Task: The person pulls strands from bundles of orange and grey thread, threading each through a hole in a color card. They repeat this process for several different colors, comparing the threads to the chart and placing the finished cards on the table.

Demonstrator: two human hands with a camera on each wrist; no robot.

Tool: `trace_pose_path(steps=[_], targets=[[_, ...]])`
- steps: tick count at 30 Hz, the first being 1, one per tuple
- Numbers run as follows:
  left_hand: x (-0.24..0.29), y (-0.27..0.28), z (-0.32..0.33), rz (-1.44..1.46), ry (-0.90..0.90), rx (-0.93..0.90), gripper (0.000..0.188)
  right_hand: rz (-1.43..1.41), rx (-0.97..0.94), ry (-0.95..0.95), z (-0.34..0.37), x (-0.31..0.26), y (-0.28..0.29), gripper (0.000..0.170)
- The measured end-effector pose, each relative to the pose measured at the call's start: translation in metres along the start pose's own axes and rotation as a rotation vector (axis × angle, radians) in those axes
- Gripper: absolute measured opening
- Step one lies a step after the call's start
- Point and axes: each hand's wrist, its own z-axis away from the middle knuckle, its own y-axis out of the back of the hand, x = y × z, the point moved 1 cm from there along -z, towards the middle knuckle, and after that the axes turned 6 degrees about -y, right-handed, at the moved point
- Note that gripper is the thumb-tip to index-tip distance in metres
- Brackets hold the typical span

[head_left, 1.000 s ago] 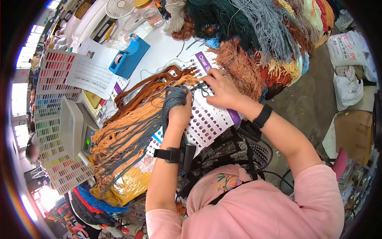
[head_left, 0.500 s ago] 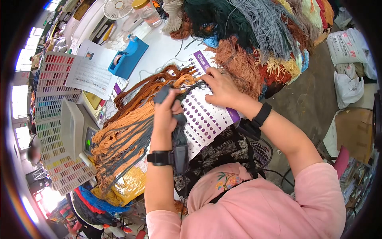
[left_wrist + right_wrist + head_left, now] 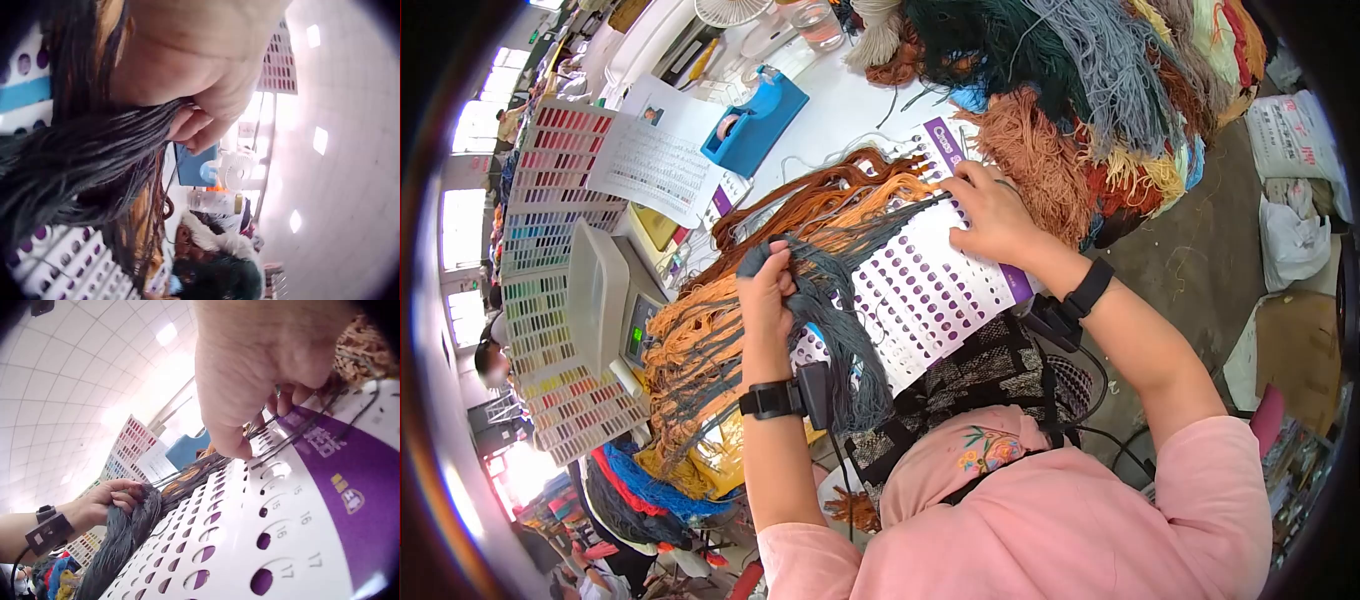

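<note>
My left hand (image 3: 768, 295) grips a hank of dark grey thread (image 3: 840, 320), its fingers curled round the strands. The loose end of the hank droops beside the wrist. From the fist, grey strands run across a white card (image 3: 920, 290) with rows of holes and a purple edge. At that edge my right hand (image 3: 998, 220) rests on the card, fingertips over the grey strands and thumb apart from them. In the right wrist view the thumb (image 3: 232, 445) touches the card near the holes. Orange thread (image 3: 700, 325) and brown thread (image 3: 800, 195) lie along the card's far side.
A blue tape dispenser (image 3: 755, 120) and a printed sheet (image 3: 660, 165) lie beyond the threads. A scale (image 3: 600, 300) and a colour chart (image 3: 550, 230) stand at the left. Piled thread hanks (image 3: 1040, 160) fill the right side of the table.
My left hand has moved left and toward the body, drawing the grey hank along; strands stretch straighter across the card. The right hand stays at the card's edge. The head view has shifted slightly.
</note>
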Motion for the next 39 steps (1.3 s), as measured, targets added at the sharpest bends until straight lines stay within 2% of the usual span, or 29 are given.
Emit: trace_pose_path(steps=[2,12,15,18,21,22,25,26,30,33,35,36,39], targets=[[-0.002,-0.010,-0.002,-0.217,-0.115,0.020,0.012,-0.006,-0.004,0.002,0.000,0.000,0.000,0.049],[-0.019,-0.022,-0.013,-0.584,-0.188,0.014,0.011,-0.015,0.016,0.021,0.000,0.002,-0.002,0.048],[-0.015,-0.022,-0.011,-0.431,-0.151,0.031,0.011,-0.018,0.024,0.025,0.001,0.003,-0.002,0.048],[-0.008,-0.007,-0.010,-0.074,-0.018,-0.177,0.013,-0.007,0.037,0.034,0.001,0.003,-0.003,0.049],[0.005,0.000,0.001,0.577,0.286,-0.205,0.016,-0.004,0.033,0.033,0.001,0.004,-0.003,0.049],[0.018,-0.006,0.011,0.662,0.303,-0.152,0.017,-0.027,0.023,0.018,0.001,0.004,-0.003,0.050],[0.028,0.007,0.022,0.941,0.345,-0.526,0.019,-0.061,0.007,-0.017,0.001,0.002,-0.002,0.051],[0.032,0.009,0.025,0.931,0.396,-0.503,0.020,-0.049,0.012,-0.014,0.001,0.001,-0.001,0.051],[0.036,0.038,0.018,1.031,0.227,-0.471,0.018,-0.016,0.029,-0.018,0.002,0.002,-0.003,0.051],[0.045,0.085,0.006,1.091,0.078,-0.255,0.016,-0.032,0.014,-0.027,0.002,0.001,-0.002,0.051],[0.057,0.125,0.000,1.004,0.028,0.200,0.015,-0.048,0.013,-0.026,0.003,0.002,-0.002,0.051],[0.057,0.150,-0.006,0.836,-0.056,0.525,0.013,-0.044,0.025,-0.021,0.003,0.003,-0.003,0.050],[0.040,0.205,-0.009,0.439,-0.047,0.446,0.014,-0.035,0.061,-0.007,0.003,0.003,-0.005,0.050]])
